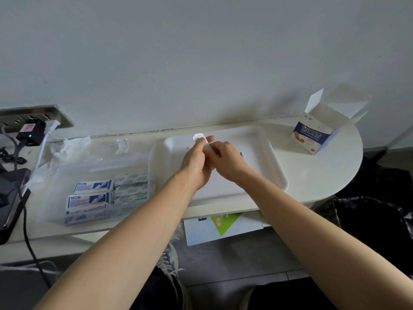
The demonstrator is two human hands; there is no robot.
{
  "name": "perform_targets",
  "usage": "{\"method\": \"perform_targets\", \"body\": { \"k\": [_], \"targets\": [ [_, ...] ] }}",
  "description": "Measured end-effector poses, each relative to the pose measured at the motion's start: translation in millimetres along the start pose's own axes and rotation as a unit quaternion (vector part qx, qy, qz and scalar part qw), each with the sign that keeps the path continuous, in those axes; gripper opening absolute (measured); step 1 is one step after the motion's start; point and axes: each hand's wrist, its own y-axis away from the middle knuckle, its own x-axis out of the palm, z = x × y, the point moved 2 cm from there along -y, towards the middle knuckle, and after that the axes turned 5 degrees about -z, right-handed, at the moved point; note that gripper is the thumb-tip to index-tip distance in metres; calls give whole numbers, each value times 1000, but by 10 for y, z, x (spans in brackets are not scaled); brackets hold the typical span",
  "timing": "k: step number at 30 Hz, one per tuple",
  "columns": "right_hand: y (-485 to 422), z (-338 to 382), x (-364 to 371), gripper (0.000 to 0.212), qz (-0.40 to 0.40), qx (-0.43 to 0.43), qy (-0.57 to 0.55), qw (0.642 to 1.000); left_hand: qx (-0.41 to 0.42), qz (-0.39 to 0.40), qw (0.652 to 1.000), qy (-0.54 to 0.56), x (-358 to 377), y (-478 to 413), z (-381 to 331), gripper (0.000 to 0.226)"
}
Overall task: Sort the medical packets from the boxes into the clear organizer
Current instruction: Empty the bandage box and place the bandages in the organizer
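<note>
Both my hands meet above a white tray (pixel 263 175) on the table. My left hand (pixel 196 162) and my right hand (pixel 225 159) together pinch a small bunch of white bandage packets (pixel 200 138), whose top end sticks out above my left fingers. The clear organizer (pixel 55 175) lies to the left and holds blue-and-white packets (pixel 92 186) and paler striped packets (pixel 130 186) in neighbouring compartments. An opened blue-and-white bandage box (pixel 312 135) stands upright at the far right of the table, flaps up.
Crumpled clear wrapping (pixel 69 147) lies behind the organizer. A wall socket with plugs and cables (pixel 33 126) is at the left, with a dark device (pixel 11 198) on the table's left edge. A green-and-white booklet (pixel 223 227) sits on a shelf below. A black bag (pixel 375 220) is at the right.
</note>
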Motion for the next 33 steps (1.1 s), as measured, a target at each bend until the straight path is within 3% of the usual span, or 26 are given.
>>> {"method": "perform_targets", "body": {
  "k": [4,7,8,9,11,12,13,16,18,22,26,29,33],
  "targets": [
    [-67,-3,-8,33,-18,-19,-27,999,78,21,987,-142,-29,49,-113,34],
    [-71,22,-95,31,-22,-29,-27,999,99,-8,952,-290,-147,40,-242,30],
    [-88,-1,-125,33,-38,-26,-22,999,143,-37,921,-360,-231,-10,-288,31],
    [-108,-47,-147,36,-52,-20,-21,998,206,-63,863,-456,-321,-55,-339,31],
    [-146,-145,-160,42,-71,-4,-28,997,283,-76,692,-660,-458,-105,-396,40],
    [-154,-193,-153,47,-78,5,-30,997,284,-63,630,-720,-510,-123,-389,47],
    [-154,-237,-139,52,-81,15,-28,996,268,-48,604,-749,-539,-118,-364,56],
    [-140,-358,-100,46,-81,36,-30,996,246,-13,595,-765,-526,-113,-264,83],
    [-140,-439,-92,34,-87,54,-59,993,250,-6,571,-782,-496,-132,-190,92],
    [-157,-485,-114,26,-83,73,-129,985,246,-23,575,-780,-500,-166,-134,90],
    [-162,-512,-127,22,-67,76,-137,985,185,-24,594,-782,-445,-196,-138,91],
    [-172,-536,-119,22,-57,77,-141,985,162,-25,593,-788,-384,-219,-163,83],
    [-191,-550,-123,28,-52,78,-140,986,184,-47,623,-759,-335,-223,-183,65]
  ]
}}
